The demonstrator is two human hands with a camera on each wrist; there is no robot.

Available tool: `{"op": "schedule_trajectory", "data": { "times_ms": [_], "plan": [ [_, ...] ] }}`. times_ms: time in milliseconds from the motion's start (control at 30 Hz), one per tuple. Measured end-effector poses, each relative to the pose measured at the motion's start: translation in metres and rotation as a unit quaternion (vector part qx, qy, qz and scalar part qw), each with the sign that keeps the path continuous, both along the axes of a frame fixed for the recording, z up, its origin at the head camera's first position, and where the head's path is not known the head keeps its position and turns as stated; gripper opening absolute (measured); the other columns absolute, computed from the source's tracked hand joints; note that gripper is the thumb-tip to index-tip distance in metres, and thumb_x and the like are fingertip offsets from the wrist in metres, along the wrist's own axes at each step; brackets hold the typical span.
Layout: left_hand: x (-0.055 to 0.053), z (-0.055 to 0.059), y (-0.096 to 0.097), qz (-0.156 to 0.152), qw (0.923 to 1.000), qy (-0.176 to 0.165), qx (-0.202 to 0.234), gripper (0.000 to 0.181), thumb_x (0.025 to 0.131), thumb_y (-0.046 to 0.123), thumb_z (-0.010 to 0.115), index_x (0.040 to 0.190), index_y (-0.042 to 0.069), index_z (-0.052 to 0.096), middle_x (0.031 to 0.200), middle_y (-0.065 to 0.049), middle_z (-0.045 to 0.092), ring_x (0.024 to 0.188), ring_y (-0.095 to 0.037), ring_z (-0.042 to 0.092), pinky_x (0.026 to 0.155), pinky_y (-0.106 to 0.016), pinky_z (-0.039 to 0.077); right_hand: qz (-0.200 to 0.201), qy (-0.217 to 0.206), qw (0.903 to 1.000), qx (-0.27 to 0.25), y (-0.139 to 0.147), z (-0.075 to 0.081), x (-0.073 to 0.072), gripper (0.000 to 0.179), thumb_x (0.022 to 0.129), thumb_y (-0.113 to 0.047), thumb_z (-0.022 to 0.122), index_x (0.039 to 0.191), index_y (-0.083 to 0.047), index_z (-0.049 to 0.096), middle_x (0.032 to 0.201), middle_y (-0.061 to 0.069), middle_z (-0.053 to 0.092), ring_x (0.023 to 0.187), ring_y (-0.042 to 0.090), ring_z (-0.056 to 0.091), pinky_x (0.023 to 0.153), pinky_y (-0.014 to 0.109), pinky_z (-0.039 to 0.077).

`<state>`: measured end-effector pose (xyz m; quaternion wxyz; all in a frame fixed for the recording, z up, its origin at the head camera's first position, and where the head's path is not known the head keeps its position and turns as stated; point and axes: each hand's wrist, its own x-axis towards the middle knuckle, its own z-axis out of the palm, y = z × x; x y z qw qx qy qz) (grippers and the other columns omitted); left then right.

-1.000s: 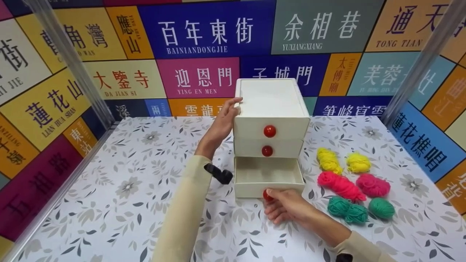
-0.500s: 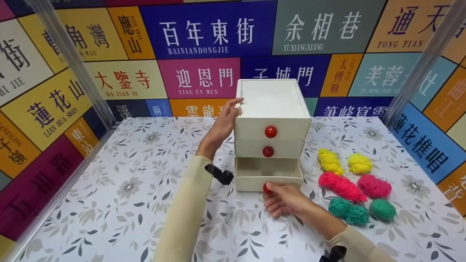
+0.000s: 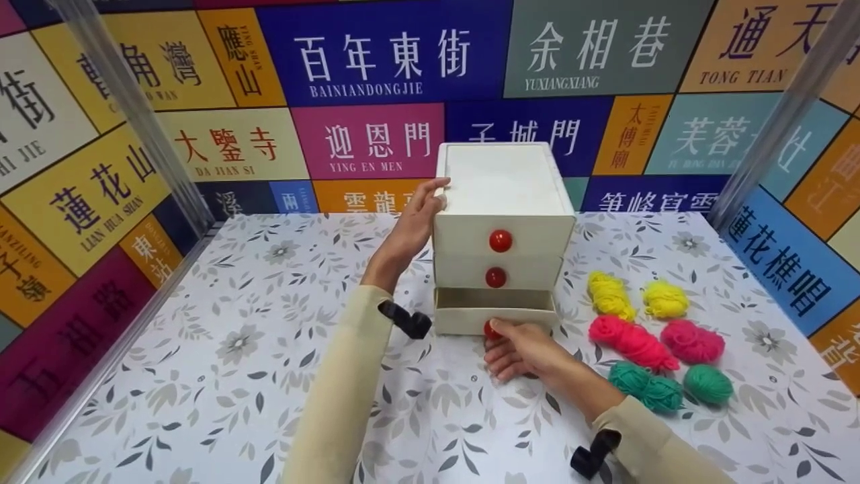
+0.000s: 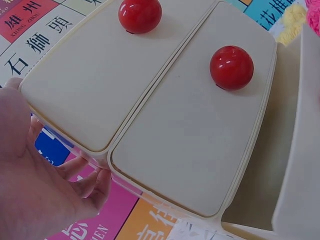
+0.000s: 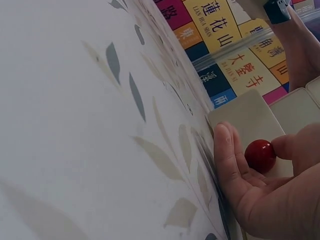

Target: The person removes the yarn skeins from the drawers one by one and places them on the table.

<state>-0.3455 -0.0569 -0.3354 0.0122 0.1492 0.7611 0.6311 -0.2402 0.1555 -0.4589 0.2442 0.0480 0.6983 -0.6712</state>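
A white mini drawer cabinet point(image 3: 496, 178) with three drawers and round red knobs stands on the table. Its bottom drawer point(image 3: 462, 323) is partly out, and the part of its inside that shows is bare. My left hand point(image 3: 413, 218) rests against the cabinet's upper left side, fingertips at the top edge; in the left wrist view the fingers lie along that side. At the bottom drawer's red knob point(image 5: 260, 156), my right hand point(image 3: 527, 349) has its thumb on the knob and its other fingers below and beside it. The two upper drawers are closed.
To the right of the cabinet lie yellow yarn skeins point(image 3: 610, 296), pink yarn skeins point(image 3: 635, 343) and green yarn skeins point(image 3: 707, 384), in pairs. A floral cloth point(image 3: 235, 343) covers the table. Sign-printed panels point(image 3: 376, 60) stand behind and at the sides.
The bottom drawer has slid inward toward the cabinet, the right hand moving with its knob. The left hand keeps its place at the cabinet's side.
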Motion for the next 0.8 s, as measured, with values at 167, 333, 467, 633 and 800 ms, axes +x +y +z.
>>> {"op": "schedule_trajectory", "data": {
  "times_ms": [167,333,467,633,800],
  "plan": [
    [-0.001,-0.001,0.000,0.000,1.0000,-0.004,-0.005,0.042,0.107,0.026,0.034,0.149,0.022,0.040,0.162,-0.010,0.031,0.146,-0.027,0.034,0.123,-0.050,0.026,-0.013,-0.006,0.9999,-0.001,-0.001,-0.001,-0.008,0.051,0.103,-0.040,0.049,0.110,0.009,0.059,0.076,0.007,0.069,0.061,0.015,0.066,0.056,0.029,0.058],
    [-0.001,-0.002,0.001,0.004,0.9999,-0.003,-0.009,0.042,0.108,0.028,0.034,0.149,0.022,0.040,0.163,-0.010,0.030,0.147,-0.027,0.032,0.123,-0.051,0.024,-0.012,0.002,0.9999,-0.009,0.000,-0.001,-0.014,0.052,0.103,-0.041,0.050,0.111,0.010,0.058,0.077,0.008,0.070,0.061,0.017,0.067,0.057,0.029,0.058],
    [0.000,-0.002,0.000,0.001,1.0000,-0.006,-0.005,0.042,0.108,0.028,0.035,0.149,0.023,0.040,0.163,-0.009,0.029,0.149,-0.026,0.030,0.124,-0.051,0.024,-0.013,0.004,0.9998,-0.013,0.000,0.000,-0.018,0.052,0.103,-0.040,0.050,0.113,0.010,0.057,0.078,0.008,0.071,0.062,0.018,0.069,0.057,0.030,0.058],
    [0.000,-0.002,0.001,0.001,1.0000,-0.001,-0.004,0.042,0.108,0.027,0.035,0.149,0.022,0.040,0.164,-0.008,0.027,0.150,-0.026,0.029,0.124,-0.050,0.023,-0.021,0.003,0.9997,-0.015,-0.001,0.001,-0.023,0.052,0.103,-0.040,0.049,0.114,0.011,0.057,0.078,0.008,0.071,0.062,0.018,0.069,0.056,0.030,0.058],
    [-0.001,-0.001,0.001,0.003,0.9999,0.001,-0.010,0.043,0.107,0.027,0.035,0.149,0.021,0.039,0.164,-0.008,0.027,0.150,-0.026,0.028,0.124,-0.050,0.022,-0.025,0.005,0.9996,-0.013,-0.001,0.001,-0.028,0.051,0.104,-0.040,0.049,0.114,0.010,0.057,0.079,0.008,0.071,0.064,0.018,0.070,0.058,0.030,0.059]
  ]
}}
